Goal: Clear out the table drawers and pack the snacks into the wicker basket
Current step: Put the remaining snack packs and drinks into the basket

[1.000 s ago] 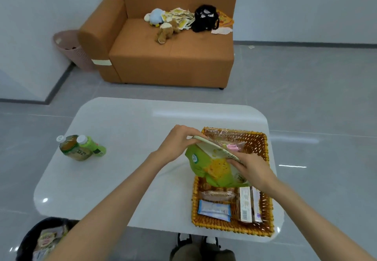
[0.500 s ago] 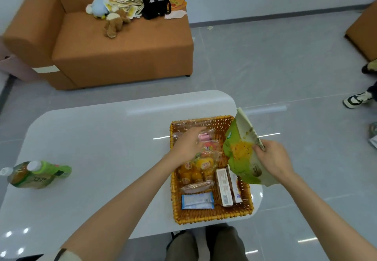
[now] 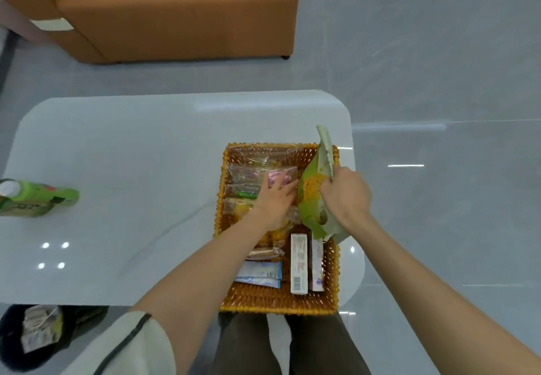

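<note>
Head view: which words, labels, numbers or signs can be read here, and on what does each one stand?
No text can be read clearly.
white box: a barcode and fine print, too small.
green snack bag: print blurred.
blue packet: print blurred.
bottle label: dark marks, blurred.

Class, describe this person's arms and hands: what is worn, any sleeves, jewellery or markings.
The left hand and right hand are bare, as are both forearms: no gloves, rings or watch show. A pale cream sleeve with a thin dark stripe covers the left upper arm; no right sleeve is in view.
</note>
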